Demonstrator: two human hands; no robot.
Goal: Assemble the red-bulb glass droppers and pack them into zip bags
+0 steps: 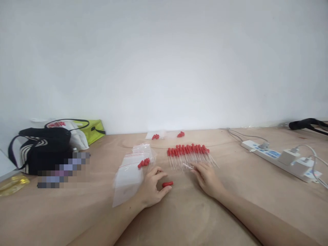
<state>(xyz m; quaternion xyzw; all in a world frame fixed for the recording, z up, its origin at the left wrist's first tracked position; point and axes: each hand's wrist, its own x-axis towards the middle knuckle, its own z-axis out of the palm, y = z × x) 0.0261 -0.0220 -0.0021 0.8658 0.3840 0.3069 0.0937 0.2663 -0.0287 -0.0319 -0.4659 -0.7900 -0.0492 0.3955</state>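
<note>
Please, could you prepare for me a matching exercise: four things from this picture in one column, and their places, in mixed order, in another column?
Things
1. loose red piece
2. white power strip
3. red-headed sticks
4. black striped bag

Places
A. in a row just beyond the right hand
B. at the left of the picture
C. near the thumb of the left hand
D. at the right of the picture

Right pairs: 1-C, 2-D, 3-A, 4-B
</note>
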